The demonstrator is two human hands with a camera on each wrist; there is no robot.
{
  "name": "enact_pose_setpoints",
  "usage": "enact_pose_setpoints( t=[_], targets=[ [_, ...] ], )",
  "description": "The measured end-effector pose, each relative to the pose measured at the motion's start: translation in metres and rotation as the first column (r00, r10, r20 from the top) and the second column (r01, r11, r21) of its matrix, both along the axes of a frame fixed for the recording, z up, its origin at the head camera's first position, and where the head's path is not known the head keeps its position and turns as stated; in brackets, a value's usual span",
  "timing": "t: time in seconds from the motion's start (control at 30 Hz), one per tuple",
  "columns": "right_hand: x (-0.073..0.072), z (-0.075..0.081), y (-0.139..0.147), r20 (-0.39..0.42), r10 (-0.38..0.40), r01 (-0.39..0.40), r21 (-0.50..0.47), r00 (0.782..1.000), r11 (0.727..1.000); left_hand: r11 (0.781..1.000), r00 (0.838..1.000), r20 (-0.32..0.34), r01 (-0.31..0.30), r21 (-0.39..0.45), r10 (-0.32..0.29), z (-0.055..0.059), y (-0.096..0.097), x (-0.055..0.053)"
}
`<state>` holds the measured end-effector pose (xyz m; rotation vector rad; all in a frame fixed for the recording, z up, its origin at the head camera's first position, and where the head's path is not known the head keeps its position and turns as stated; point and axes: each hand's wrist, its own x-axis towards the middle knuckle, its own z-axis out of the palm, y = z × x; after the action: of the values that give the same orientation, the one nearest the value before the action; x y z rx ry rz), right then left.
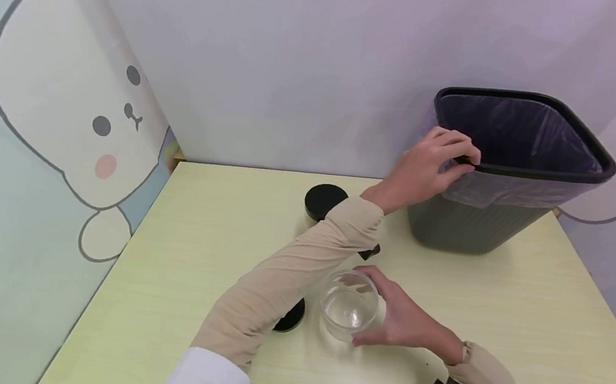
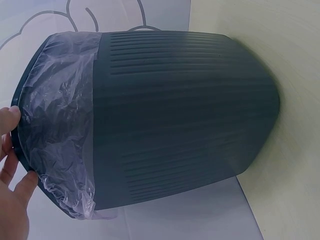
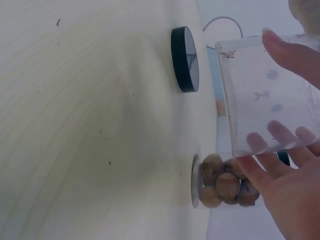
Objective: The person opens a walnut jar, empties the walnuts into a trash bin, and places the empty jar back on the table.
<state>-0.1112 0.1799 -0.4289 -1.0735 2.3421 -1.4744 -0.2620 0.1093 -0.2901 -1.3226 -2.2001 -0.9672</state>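
Observation:
My left hand (image 1: 437, 159) reaches across and pinches the rim of a dark grey trash bin (image 1: 464, 225). In the left wrist view, fingers and thumb hold the rim over a clear plastic liner (image 2: 60, 120). My right hand (image 1: 402, 313) grips a clear jar (image 1: 349, 304) that has no lid on. Thumb and fingers press opposite sides of this jar (image 3: 275, 100) in the right wrist view, with a few brown specks near its base. A black lid (image 3: 185, 60) lies on the table, partly behind my left forearm in the head view.
A second clear jar with a black lid (image 1: 325, 200) stands behind my left forearm, holding several round brown nut-like pieces (image 3: 227, 186). Small dark crumbs (image 3: 109, 163) dot the pale wooden table (image 1: 161, 277). A white wall (image 1: 276, 68) rises behind it.

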Motion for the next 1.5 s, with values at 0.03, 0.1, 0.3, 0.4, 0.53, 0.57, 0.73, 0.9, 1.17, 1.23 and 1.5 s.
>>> enact_pose_setpoints(
  t=[0.03, 0.1, 0.3, 0.4, 0.53, 0.57, 0.73, 0.9, 1.17, 1.23, 1.5],
  targets=[
    [0.000, -0.001, -0.001, -0.003, 0.003, -0.003, 0.001, 1.000, 1.000, 1.000, 1.000, 0.001, 0.000, -0.001, 0.000, 0.000, 0.000, 0.000],
    [-0.001, -0.002, -0.003, -0.010, 0.005, -0.005, 0.003, 1.000, 1.000, 1.000, 1.000, -0.001, -0.001, -0.003, 0.001, 0.001, 0.000, 0.001],
    [-0.002, -0.009, -0.008, -0.002, 0.012, -0.012, -0.001, 1.000, 1.000, 1.000, 1.000, 0.009, -0.009, -0.012, 0.009, 0.002, 0.000, 0.002],
    [-0.003, -0.014, -0.011, 0.006, 0.016, -0.016, -0.007, 1.000, 1.000, 1.000, 1.000, 0.021, -0.010, -0.016, 0.011, 0.002, 0.000, 0.002],
    [-0.003, -0.020, -0.014, 0.003, 0.024, -0.024, -0.020, 1.000, 1.000, 1.000, 1.000, 0.025, -0.007, -0.016, 0.008, 0.001, 0.001, 0.002],
    [-0.003, -0.021, -0.015, 0.007, 0.026, -0.026, -0.023, 1.000, 0.999, 1.000, 1.000, 0.023, -0.007, -0.016, 0.007, 0.001, 0.001, 0.002],
    [-0.002, -0.023, -0.020, 0.021, 0.032, -0.032, -0.033, 0.999, 0.999, 1.000, 1.000, 0.025, -0.012, -0.025, 0.013, 0.001, 0.001, 0.001],
    [0.004, -0.008, -0.027, 0.020, 0.059, -0.058, -0.049, 0.998, 0.997, 1.000, 1.000, 0.017, -0.007, -0.006, 0.007, 0.001, 0.001, 0.001],
    [0.007, -0.008, -0.031, 0.017, 0.051, -0.050, -0.042, 0.999, 0.998, 1.000, 1.000, 0.019, -0.005, -0.008, 0.005, 0.000, 0.002, 0.002],
    [0.005, -0.019, -0.031, -0.019, 0.045, -0.045, -0.045, 0.999, 0.998, 1.000, 1.000, 0.020, -0.006, -0.012, 0.006, 0.001, 0.003, 0.003],
    [-0.001, -0.053, -0.030, -0.062, 0.010, -0.013, -0.055, 0.998, 0.998, 1.000, 1.000, 0.007, -0.007, 0.000, 0.007, 0.000, 0.002, 0.002]
  ],
)
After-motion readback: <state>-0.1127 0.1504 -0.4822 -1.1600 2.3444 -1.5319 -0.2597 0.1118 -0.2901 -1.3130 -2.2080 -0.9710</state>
